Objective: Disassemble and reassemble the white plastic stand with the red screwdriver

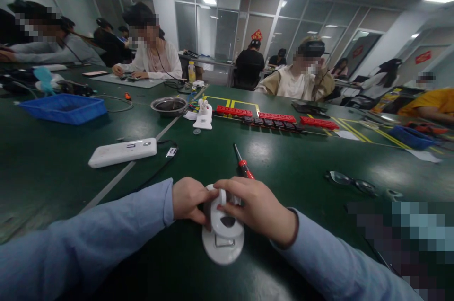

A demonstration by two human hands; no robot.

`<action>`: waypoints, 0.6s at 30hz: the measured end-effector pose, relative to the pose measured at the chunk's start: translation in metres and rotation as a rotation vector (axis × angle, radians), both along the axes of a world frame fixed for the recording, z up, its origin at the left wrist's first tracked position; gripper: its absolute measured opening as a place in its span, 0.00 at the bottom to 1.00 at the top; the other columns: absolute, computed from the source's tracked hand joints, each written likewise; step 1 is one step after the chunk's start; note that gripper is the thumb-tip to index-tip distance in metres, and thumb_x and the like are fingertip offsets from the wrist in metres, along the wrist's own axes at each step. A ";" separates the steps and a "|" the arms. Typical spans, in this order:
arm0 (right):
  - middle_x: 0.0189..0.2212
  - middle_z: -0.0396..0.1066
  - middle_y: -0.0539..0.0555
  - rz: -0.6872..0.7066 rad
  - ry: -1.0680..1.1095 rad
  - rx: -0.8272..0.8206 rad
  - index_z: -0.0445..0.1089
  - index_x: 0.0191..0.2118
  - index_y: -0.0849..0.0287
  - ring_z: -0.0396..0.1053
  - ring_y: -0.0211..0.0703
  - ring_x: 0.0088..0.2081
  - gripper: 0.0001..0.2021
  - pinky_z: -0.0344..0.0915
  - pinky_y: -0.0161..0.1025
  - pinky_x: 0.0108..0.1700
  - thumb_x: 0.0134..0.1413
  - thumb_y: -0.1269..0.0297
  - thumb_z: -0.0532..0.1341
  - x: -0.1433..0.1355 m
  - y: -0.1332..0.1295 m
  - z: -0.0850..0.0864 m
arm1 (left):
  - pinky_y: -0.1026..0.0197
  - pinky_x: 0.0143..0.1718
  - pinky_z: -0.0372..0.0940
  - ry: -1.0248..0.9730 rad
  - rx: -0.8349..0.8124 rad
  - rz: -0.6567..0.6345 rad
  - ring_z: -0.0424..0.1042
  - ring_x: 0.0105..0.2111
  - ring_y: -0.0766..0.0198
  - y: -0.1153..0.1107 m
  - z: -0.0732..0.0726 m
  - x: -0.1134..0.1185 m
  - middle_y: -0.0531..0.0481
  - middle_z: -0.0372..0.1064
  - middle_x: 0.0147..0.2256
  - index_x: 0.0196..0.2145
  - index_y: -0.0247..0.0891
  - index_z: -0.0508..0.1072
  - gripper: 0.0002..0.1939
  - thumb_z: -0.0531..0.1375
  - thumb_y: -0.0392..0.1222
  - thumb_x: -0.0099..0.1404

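A white plastic device with a round base (224,254) stands on the green table in front of me. It has a rounded upper body with a dark opening and a small wire loop near the base. My left hand (190,200) grips its left side, thumb low and index finger across the top. From the right, my right hand (257,206) closes on the upper rounded part, fingers and thumb around it. Much of the upper body is hidden by the fingers. Just beyond the right hand lies a red and black screwdriver (243,163), its tip pointing away.
To the left lie a white power bank (123,153) with a cable and a blue tray (65,110). Farther off are a metal bowl (169,105), a white part (204,116) and red strips (275,117). Eyeglasses (351,182) rest at right. Several people sit around.
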State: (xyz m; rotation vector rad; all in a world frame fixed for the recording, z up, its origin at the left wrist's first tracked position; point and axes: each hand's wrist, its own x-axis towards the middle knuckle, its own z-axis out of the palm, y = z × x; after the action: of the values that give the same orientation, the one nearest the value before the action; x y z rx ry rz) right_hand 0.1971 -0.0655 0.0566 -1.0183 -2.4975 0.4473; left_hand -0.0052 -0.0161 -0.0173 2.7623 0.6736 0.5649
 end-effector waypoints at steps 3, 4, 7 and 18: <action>0.37 0.69 0.56 0.059 0.056 -0.049 0.63 0.47 0.60 0.66 0.45 0.37 0.20 0.62 0.41 0.38 0.54 0.52 0.53 0.004 0.000 0.009 | 0.63 0.22 0.48 0.017 -0.024 0.043 0.60 0.19 0.65 -0.002 0.004 0.004 0.53 0.64 0.20 0.35 0.42 0.72 0.18 0.62 0.52 0.47; 0.38 0.69 0.57 0.087 0.147 -0.080 0.63 0.47 0.61 0.66 0.45 0.39 0.23 0.61 0.43 0.40 0.56 0.48 0.48 0.005 0.002 0.012 | 0.63 0.22 0.48 0.030 -0.037 0.048 0.60 0.19 0.65 -0.002 0.005 0.005 0.54 0.64 0.20 0.36 0.42 0.71 0.18 0.62 0.50 0.47; 0.39 0.69 0.57 0.087 0.540 -0.201 0.67 0.43 0.62 0.66 0.43 0.42 0.29 0.60 0.42 0.46 0.58 0.47 0.38 0.003 0.012 0.010 | 0.65 0.23 0.48 0.070 -0.093 0.048 0.60 0.20 0.65 0.000 0.008 0.009 0.55 0.63 0.20 0.39 0.44 0.71 0.19 0.63 0.45 0.47; 0.32 0.69 0.54 -0.142 0.798 0.092 0.67 0.37 0.60 0.67 0.41 0.37 0.21 0.63 0.41 0.41 0.59 0.52 0.43 0.004 0.008 0.029 | 0.68 0.16 0.43 -1.020 -0.749 0.357 0.41 0.14 0.72 -0.003 0.051 0.014 0.61 0.41 0.13 0.34 0.37 0.69 0.22 0.53 0.59 0.54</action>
State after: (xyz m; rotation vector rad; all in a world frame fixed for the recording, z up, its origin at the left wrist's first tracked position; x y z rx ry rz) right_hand 0.2010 -0.0571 0.0854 -0.7669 -1.7082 0.5523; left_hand 0.0087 -0.0196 0.0335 1.3931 0.8437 1.3080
